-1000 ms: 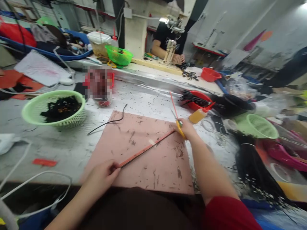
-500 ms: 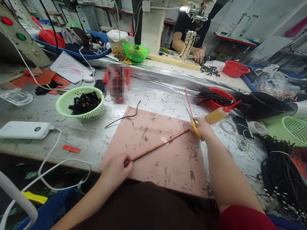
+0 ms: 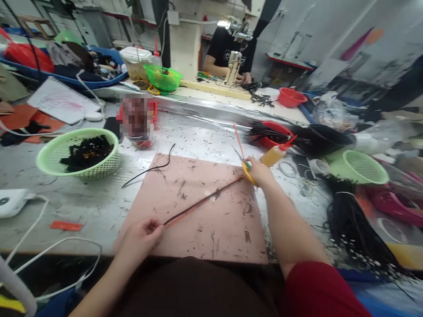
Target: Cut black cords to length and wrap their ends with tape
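My left hand pinches the near end of a thin black cord at the mat's lower left. The cord runs taut and slanting up to my right hand, above a narrow orange strip that shows along its lower edge. In my right hand are yellow-handled scissors, blades pointing up and away; its fingertips also meet the cord's far end. An orange length sticks out beyond that hand; whether it joins the strip is hidden. Another black cord lies loose and curved across the pink mat's left edge.
A green basket of black pieces stands left, near an orange scrap. At right are a glue bottle, a red bowl with black cords and a black cord bundle. A co-worker sits behind a sewing machine.
The view has swung to the right, so things on the table appear further left. The black cord now shows over the orange strip, which earlier lay mostly on top. Both hands keep their grips.
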